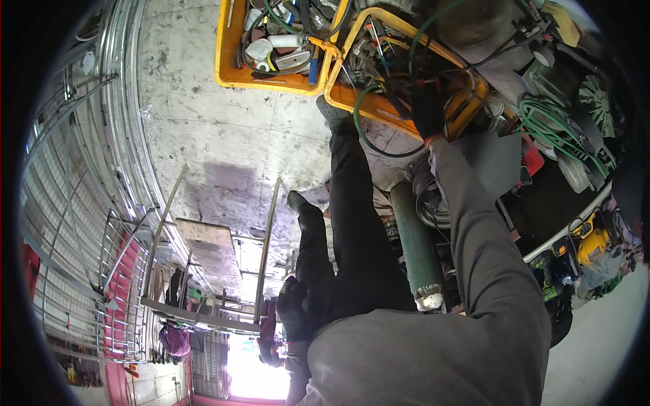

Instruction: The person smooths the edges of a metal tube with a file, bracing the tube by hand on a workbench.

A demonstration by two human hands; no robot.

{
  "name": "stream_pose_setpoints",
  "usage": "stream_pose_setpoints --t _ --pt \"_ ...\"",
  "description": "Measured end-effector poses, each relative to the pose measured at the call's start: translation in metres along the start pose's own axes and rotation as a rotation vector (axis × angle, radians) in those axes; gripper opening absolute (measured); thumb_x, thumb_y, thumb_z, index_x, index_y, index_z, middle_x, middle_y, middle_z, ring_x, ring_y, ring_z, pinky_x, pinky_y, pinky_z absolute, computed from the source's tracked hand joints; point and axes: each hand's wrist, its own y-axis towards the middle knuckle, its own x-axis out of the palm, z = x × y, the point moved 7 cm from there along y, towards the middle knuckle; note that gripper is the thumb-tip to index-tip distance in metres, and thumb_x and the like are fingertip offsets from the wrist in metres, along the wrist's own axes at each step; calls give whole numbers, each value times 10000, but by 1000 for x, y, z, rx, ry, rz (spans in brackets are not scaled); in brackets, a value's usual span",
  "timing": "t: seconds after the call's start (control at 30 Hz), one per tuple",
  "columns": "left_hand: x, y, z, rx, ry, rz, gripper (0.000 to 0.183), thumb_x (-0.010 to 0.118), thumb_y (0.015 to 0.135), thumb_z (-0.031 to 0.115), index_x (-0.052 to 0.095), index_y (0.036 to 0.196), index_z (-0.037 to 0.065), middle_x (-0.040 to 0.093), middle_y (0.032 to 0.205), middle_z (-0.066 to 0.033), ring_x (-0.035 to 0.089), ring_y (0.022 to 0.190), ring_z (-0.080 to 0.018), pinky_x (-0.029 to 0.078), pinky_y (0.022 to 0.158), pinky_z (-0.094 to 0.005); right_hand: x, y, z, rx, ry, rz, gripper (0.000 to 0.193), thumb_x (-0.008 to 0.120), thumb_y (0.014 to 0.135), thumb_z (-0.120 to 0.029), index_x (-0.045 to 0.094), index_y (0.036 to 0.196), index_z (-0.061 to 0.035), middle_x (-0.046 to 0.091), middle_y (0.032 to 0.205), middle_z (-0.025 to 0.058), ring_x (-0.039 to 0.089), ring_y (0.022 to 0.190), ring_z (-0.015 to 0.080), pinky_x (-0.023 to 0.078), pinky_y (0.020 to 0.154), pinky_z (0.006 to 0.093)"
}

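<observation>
My right hand (428, 114), in a black glove, reaches into the right-hand yellow crate (386, 108). Inside that crate lie hand tools, cables and metal parts in a jumble. The dark glove blends with the contents, so its fingers and anything in them cannot be made out. A green hose (365, 132) loops over the crate's near edge beside this hand. My left hand (292, 301), also black-gloved, hangs low beside my left thigh, with its fingers too dark to read.
Another yellow crate (271, 82) of tools and bottles adjoins on the left. A green gas cylinder (414, 243) lies by my right leg. Green hose coils (558, 128) and a yellow power tool (592, 243) are at right. A metal frame (267, 250) and long rails (122, 115) stand left.
</observation>
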Motion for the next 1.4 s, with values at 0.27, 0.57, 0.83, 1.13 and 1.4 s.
stream_pose_setpoints --t 0.27,0.57,0.83,1.13,1.4 --pt "2 -6 10 42 -123 92 357 590 1123 269 696 1303 -21 757 1058 -77 710 932 -166 591 860 -328 -84 -55 27 733 971 226 307 671 1046 -229 737 1304 -77 760 1188 180 717 1121 370 566 953 465" --pt "-23 -16 30 -31 -329 197 347 644 1087 197 695 1332 -43 776 1173 -157 748 1052 -270 597 928 -391 -215 -96 24 509 1014 341 256 618 1093 -229 729 1250 -59 724 960 91 727 891 248 559 757 375" --pt "-114 -77 195 705 276 781 528 793 963 182 637 1418 -35 692 1307 -251 658 1206 -455 527 1049 -515 -379 -75 -76 194 2155 -138 288 613 1085 -172 669 1246 60 625 846 37 605 687 114 607 747 298" --pt "-110 -117 88 347 -270 491 374 710 1023 348 672 850 19 661 778 -218 661 743 -415 494 671 -515 -494 -120 -279 -319 1899 -700 323 632 1102 -288 686 1274 -21 706 931 57 624 696 115 511 676 254" --pt "-116 -167 -69 101 -1086 811 358 665 1043 343 742 1144 8 716 794 -115 665 676 -228 539 664 -416 -521 -176 -415 -538 1552 -1038 378 609 1115 -306 606 1339 -1 621 1061 63 629 818 163 606 844 363"
